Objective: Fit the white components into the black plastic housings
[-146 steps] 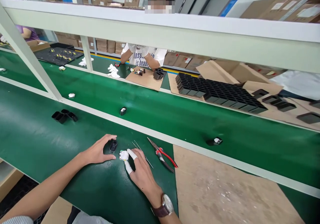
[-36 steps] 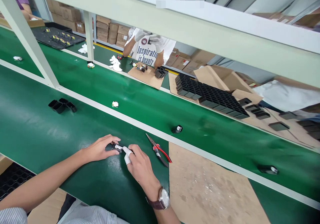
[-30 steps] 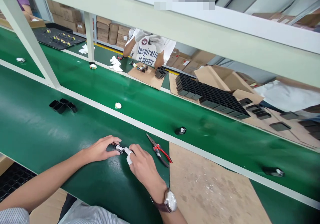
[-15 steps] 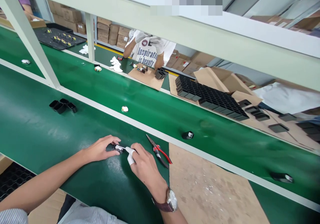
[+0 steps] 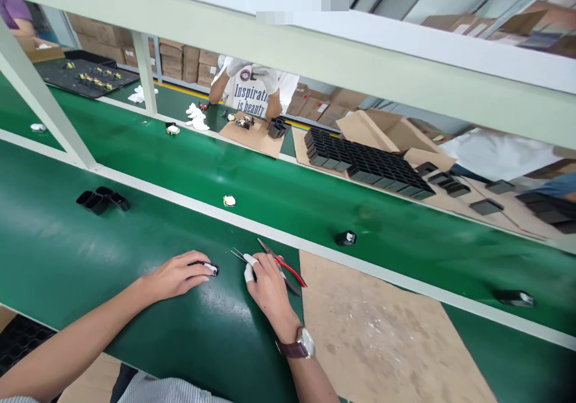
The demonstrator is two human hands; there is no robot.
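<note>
From where I stand, the person's left hand [image 5: 173, 276] rests low over the green surface [image 5: 148, 229], its fingers closed in around a small black case [image 5: 216, 269]. A white part [image 5: 209, 268] shows in the case, which lies on its side between thumb and forefinger, just short of the pale strip [image 5: 193, 202] edging the belt. The right hand [image 5: 269, 289] is a little way off, its thumb and forefinger in white caps and set close together. A pair of thin metal tweezers [image 5: 238, 254] pokes out from under them, tips slightly apart and pointing toward the case; I can't tell whether the fingers grip the tweezers or merely touch them. Red-handled pliers [image 5: 292, 273] lie right beside that hand, partly hidden by it. A brown leather-strapped watch [image 5: 299, 346] sits on that wrist, and a scuffed cardboard sheet [image 5: 373, 325] covers the surface to the right.

Over on the left, a few black cases [image 5: 95, 204] huddle together. On the green belt [image 5: 279, 187] I see a white piece [image 5: 229, 201] and, farther right, another black case [image 5: 345, 238]. Across the belt sits a co-worker [image 5: 249, 94], gloved hands raised, near a dense block of black cases [image 5: 366, 160].
</note>
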